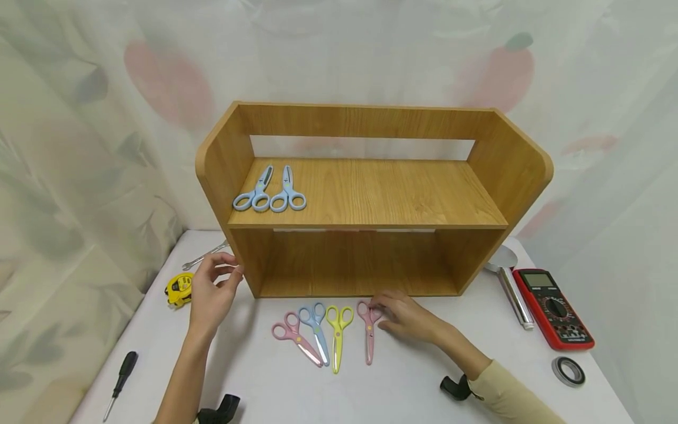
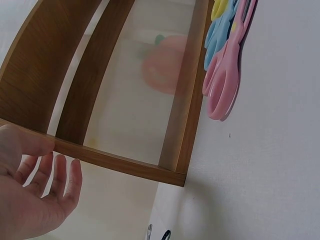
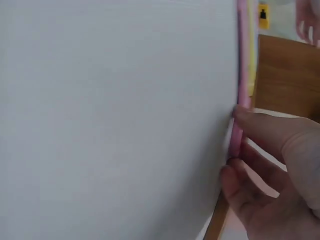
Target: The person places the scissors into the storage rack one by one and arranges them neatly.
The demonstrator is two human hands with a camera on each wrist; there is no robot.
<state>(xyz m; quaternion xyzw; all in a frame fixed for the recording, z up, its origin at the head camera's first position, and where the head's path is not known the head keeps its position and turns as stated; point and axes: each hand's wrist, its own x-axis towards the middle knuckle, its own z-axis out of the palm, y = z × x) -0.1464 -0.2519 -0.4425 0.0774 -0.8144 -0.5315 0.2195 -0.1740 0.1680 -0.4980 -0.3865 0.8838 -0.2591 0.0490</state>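
Observation:
My right hand (image 1: 405,318) is at the handle of the rightmost pink scissors (image 1: 369,341), which lie on the table with the blade toward me. In the right wrist view its thumb and fingertips pinch the handle loops. To their left lie yellow scissors (image 1: 337,341), light blue scissors (image 1: 320,338) and another pink pair (image 1: 302,340), the latter slanted. My left hand (image 1: 212,288) is at the left side of a wooden shelf (image 1: 365,194), its fingers loosely bent and fingertips right at the side panel. Two grey-blue scissors (image 1: 259,191) stand out on the upper board's left end.
A yellow tape measure (image 1: 179,290), a wrench (image 1: 203,257) and a black-handled screwdriver (image 1: 124,374) lie at the left. On the right are a red multimeter (image 1: 553,309), a metal-handled tool with a round head (image 1: 515,297) and a roll of tape (image 1: 568,371). A printed curtain hangs behind.

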